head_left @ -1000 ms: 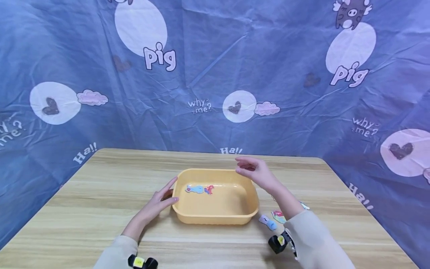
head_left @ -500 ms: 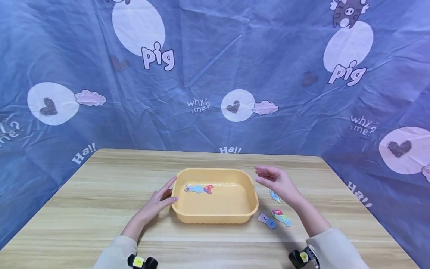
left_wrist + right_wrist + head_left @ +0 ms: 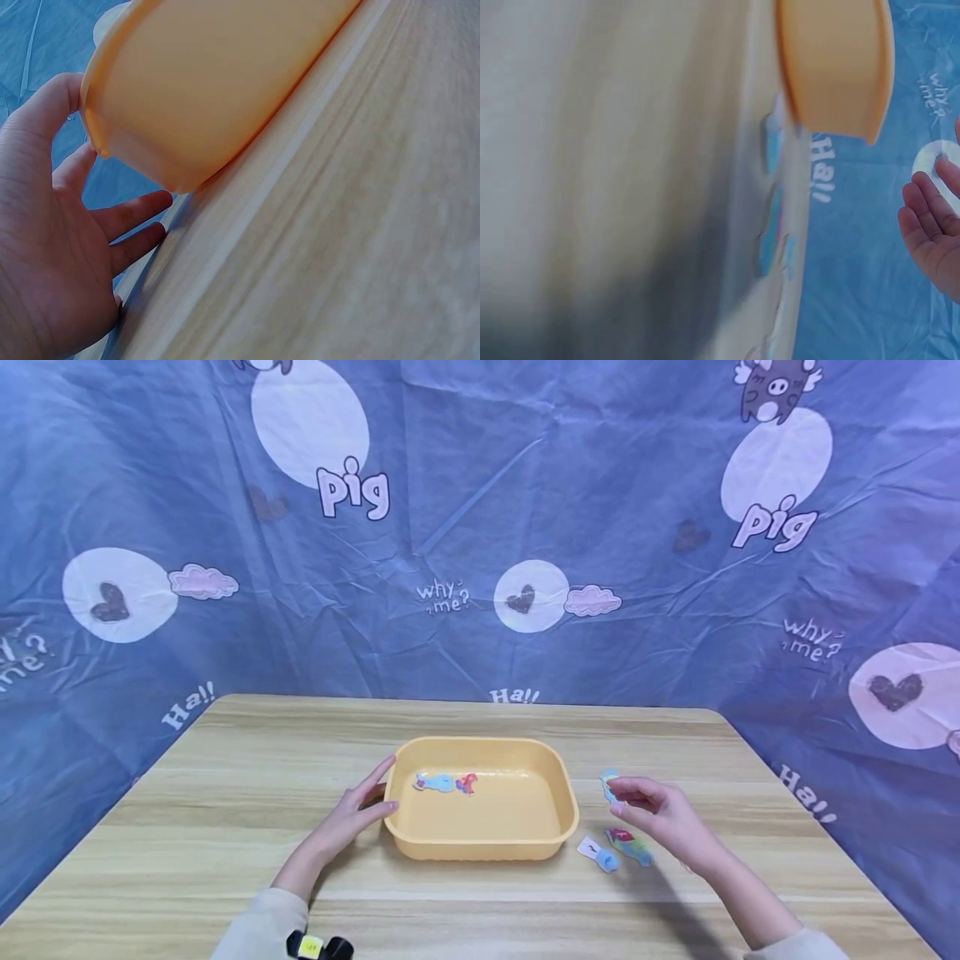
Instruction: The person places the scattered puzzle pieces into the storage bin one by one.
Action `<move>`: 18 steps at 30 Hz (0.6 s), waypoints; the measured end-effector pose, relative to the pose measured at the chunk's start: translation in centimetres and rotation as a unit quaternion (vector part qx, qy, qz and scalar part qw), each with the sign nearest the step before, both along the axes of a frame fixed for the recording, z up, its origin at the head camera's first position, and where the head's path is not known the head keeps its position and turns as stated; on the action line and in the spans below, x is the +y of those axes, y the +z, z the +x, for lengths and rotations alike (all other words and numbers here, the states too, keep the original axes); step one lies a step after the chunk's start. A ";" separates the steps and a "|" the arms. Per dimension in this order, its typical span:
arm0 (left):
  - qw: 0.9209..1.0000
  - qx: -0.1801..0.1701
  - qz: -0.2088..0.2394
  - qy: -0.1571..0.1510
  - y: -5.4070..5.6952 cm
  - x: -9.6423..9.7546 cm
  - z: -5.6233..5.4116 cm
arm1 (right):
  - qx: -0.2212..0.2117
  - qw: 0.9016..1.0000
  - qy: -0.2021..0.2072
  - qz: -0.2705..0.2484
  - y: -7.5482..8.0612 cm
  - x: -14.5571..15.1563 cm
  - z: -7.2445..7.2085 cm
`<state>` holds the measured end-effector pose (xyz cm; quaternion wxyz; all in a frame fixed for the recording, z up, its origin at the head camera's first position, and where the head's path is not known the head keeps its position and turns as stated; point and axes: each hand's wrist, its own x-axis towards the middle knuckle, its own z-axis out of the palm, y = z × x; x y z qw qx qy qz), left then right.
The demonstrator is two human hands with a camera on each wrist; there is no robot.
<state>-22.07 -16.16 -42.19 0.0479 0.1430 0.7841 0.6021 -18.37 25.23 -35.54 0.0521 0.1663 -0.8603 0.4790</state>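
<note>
A shallow yellow plastic tray (image 3: 482, 852) stands on the table, with a light-blue cut-out piece (image 3: 435, 782) and a red one (image 3: 467, 783) lying flat inside. My left hand (image 3: 347, 818) touches the tray's left end, thumb and forefinger at the rim, the other fingers spread beside the wall. Off the tray's right side hovers my right hand (image 3: 663, 814), fingers loosely bent around nothing. Below it lie a white-and-blue piece (image 3: 598, 854) and a red-and-green piece (image 3: 630, 846). A blue piece (image 3: 608, 785) is partly covered by its fingertips.
The wooden table (image 3: 262, 760) reaches back to a blue printed cloth (image 3: 450, 652) hanging behind and around it. In the right wrist view, further flat pieces (image 3: 771, 345) lie along the table near the bottom edge. One is mostly hidden under the right forearm in the head view.
My right hand has moved from above the tray's back right corner rightward and down over the loose pieces, uncovering some. The left hand and the tray have stayed put.
</note>
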 end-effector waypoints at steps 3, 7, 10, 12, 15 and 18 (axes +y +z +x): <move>1.000 -0.002 -0.010 0.007 -0.1 0.0 0.1 | 0.016 1.000 0.000 0.006 -0.6 0.6 0.5; 1.000 -0.004 -0.022 0.015 -0.1 -0.2 0.2 | 0.031 1.000 -0.002 0.005 -1.3 0.8 1.0; 1.000 -0.001 -0.012 0.006 -0.2 -0.2 0.1 | 0.024 1.000 -0.012 0.006 -1.7 1.0 1.4; 1.000 0.002 -0.001 -0.002 -0.2 -0.1 0.0 | 0.016 1.000 -0.016 0.007 -1.9 1.0 1.5; 1.000 0.004 0.000 -0.003 -0.2 -0.1 -0.1 | -0.004 1.000 -0.016 -0.003 -2.3 1.0 1.7; 1.000 0.004 0.000 -0.002 -0.2 -0.1 -0.1 | 0.000 1.000 -0.008 -0.016 -2.6 0.9 1.8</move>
